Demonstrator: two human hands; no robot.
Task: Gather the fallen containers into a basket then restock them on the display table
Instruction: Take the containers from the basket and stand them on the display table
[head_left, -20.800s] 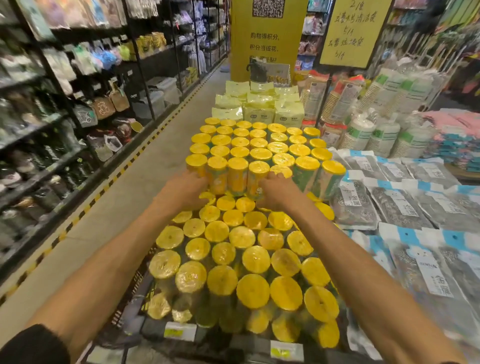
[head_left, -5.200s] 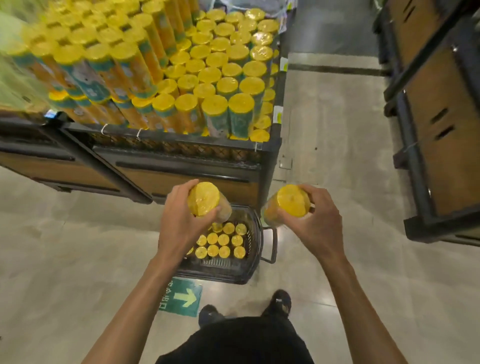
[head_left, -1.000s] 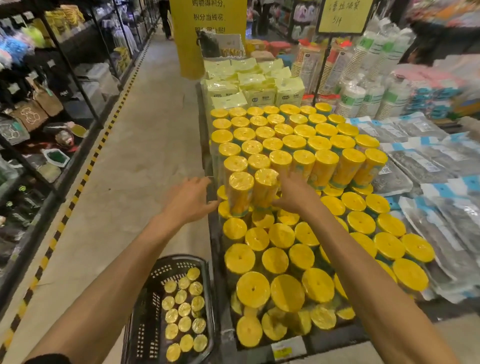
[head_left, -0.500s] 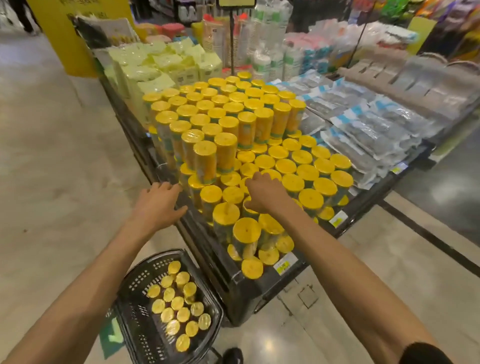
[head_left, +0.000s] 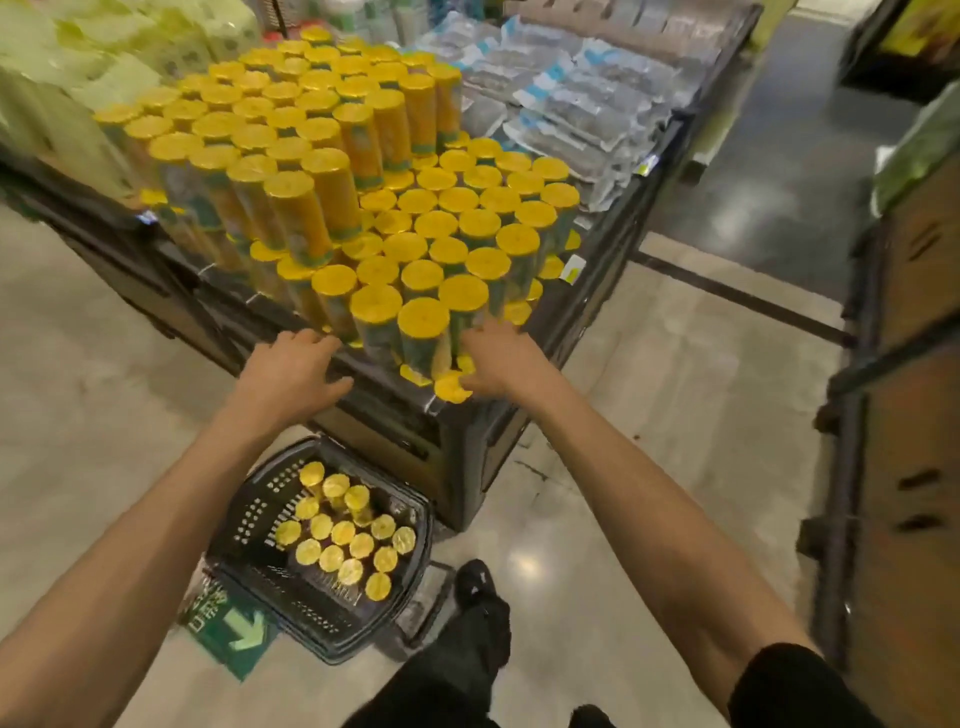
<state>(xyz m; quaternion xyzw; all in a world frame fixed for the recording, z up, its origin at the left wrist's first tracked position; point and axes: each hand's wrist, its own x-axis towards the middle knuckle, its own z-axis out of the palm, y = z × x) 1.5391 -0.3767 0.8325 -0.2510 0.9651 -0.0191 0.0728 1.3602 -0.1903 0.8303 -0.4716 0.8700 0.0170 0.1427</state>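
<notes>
Yellow-lidded clear containers (head_left: 374, 208) stand packed in two tiers on the dark display table (head_left: 384, 410). My left hand (head_left: 291, 374) hovers with spread fingers at the table's near edge, just left of the front containers, holding nothing. My right hand (head_left: 498, 358) reaches straight fingers against the front corner containers (head_left: 423, 327), beside a low yellow lid (head_left: 451, 391). It grips nothing that I can see. On the floor below my left arm, the black basket (head_left: 244, 525) holds several upright containers (head_left: 343, 535).
Pale green packs (head_left: 78, 67) sit left of the containers, and clear bagged goods (head_left: 571, 93) lie to the right. A wooden crate stand (head_left: 909, 415) lines the right side. A green arrow sticker (head_left: 228, 623) marks the floor; my shoe (head_left: 475, 582) is next to the basket.
Both hands have drawn back from the stacked containers to the table's near corner. The view has tilted down, showing more of the basket and floor.
</notes>
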